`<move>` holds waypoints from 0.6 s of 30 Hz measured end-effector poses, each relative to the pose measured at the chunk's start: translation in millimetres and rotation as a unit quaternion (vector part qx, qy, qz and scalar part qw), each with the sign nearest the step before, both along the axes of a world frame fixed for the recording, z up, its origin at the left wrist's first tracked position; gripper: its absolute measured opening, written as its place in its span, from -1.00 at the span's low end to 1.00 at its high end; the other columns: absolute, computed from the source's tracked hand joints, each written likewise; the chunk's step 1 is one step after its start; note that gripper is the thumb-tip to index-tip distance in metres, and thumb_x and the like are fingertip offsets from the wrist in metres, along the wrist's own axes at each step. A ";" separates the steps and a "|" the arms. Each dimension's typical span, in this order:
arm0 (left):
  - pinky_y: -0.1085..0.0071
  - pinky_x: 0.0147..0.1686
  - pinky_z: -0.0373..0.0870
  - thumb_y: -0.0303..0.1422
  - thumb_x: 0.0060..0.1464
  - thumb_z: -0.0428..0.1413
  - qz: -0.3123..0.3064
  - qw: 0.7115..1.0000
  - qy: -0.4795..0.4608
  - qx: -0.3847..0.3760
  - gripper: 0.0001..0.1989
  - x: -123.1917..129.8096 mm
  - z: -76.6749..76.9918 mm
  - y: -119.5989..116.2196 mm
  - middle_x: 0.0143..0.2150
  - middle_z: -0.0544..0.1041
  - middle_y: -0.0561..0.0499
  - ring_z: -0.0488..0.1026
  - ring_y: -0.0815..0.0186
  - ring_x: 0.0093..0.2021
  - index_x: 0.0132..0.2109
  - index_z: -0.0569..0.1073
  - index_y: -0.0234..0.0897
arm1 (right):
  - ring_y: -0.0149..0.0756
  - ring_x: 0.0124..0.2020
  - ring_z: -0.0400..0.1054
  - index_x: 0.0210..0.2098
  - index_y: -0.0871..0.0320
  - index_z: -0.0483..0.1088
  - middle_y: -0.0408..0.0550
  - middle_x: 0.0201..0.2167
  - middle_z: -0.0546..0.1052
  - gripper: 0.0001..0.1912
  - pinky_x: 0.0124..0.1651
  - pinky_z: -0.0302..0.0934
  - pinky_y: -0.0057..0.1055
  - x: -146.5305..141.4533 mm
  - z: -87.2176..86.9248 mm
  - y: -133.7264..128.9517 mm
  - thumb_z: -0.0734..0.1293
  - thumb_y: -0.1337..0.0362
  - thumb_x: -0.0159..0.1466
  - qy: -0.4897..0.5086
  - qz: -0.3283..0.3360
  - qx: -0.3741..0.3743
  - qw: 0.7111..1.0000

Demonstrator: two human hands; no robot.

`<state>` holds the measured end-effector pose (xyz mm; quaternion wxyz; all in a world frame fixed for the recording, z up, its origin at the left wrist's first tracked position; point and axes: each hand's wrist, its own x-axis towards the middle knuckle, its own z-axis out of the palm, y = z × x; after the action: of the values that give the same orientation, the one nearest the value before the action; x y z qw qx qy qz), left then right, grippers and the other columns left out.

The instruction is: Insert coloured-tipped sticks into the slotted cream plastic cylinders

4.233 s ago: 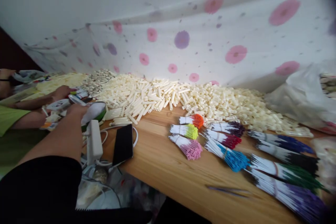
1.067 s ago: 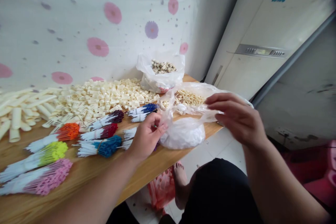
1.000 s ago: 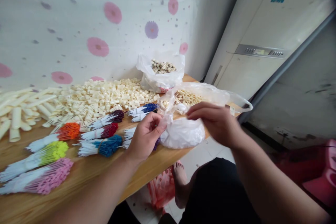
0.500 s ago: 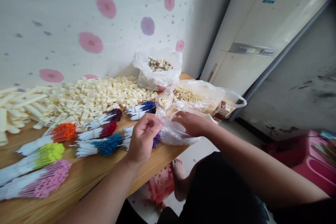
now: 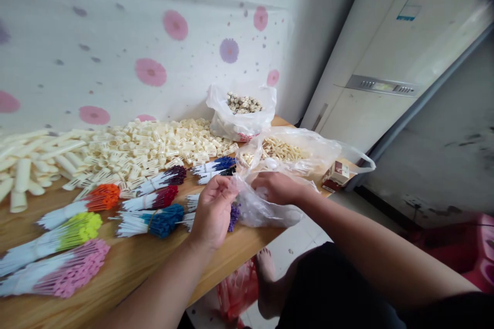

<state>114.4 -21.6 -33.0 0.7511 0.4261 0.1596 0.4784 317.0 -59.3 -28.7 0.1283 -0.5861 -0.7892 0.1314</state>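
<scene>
Near the table's front edge lies a clear plastic bag (image 5: pixel 270 212) with whitish contents that I cannot make out. My left hand (image 5: pixel 214 204) is closed, thumb against fingers, on the bag's left rim. At the bag's mouth my right hand (image 5: pixel 275 186) points downward, its fingertips hidden inside. Just behind is another open plastic bag (image 5: pixel 320 145) holding small cream pieces (image 5: pixel 281 149). Beside my left hand, partly covered by it, are white-stemmed bundles with purple tips (image 5: pixel 233 217) and blue tips (image 5: pixel 222 163).
Cream plastic tubes (image 5: pixel 62 157) and slotted sleeves (image 5: pixel 154 141) are heaped along the wall. Bundles tipped orange (image 5: pixel 103 197), yellow (image 5: pixel 85 227), pink (image 5: pixel 79 270) and teal (image 5: pixel 166 220) lie at left. A white bag (image 5: pixel 241 122) of beige pieces stands behind; a small box (image 5: pixel 336 175) sits right.
My right hand has gone lower into the bag's mouth, its fingers now out of sight. My left hand keeps its pinch on the rim. The camera view has shifted slightly.
</scene>
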 end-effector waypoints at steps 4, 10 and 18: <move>0.44 -0.20 0.31 -0.46 -0.10 0.21 -0.001 1.000 -0.011 -0.026 -0.87 2.2 -3.1 2.6 -0.41 0.44 0.10 0.40 0.40 -0.30 -0.42 0.36 -0.27 | -0.38 -0.34 0.37 -0.25 0.13 0.39 -0.14 -0.31 0.48 -0.71 -0.26 0.29 -0.44 10.4 15.3 0.3 0.29 0.45 0.01 0.151 0.000 -0.014 0.988; 0.42 -0.18 0.33 -0.42 -0.13 0.24 -0.003 0.999 -0.010 -0.052 -0.84 4.5 -2.7 2.7 -0.40 0.46 0.10 0.42 0.38 -0.28 -0.42 0.37 -0.26 | -0.45 -0.58 0.30 -0.26 0.12 0.24 -0.08 -0.37 0.46 -0.74 -0.70 0.17 -0.54 27.7 17.4 -4.8 0.25 0.15 0.09 0.344 -0.063 0.004 0.937; 0.45 -0.23 0.34 -0.39 -0.12 0.24 -0.009 0.998 -0.008 -0.061 -0.85 4.3 -4.3 -1.2 -0.37 0.50 0.08 0.42 0.38 -0.28 -0.43 0.39 -0.26 | -0.43 -0.61 0.29 -0.29 0.20 0.34 -0.12 -0.48 0.45 -0.74 -0.65 0.21 -0.49 82.1 35.1 63.5 0.36 0.18 0.09 0.306 -0.201 0.068 0.928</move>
<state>118.7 -22.8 -37.3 0.7812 0.3767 0.1784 0.4648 399.1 4.2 6.5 0.4272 -0.6537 -0.5839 0.2218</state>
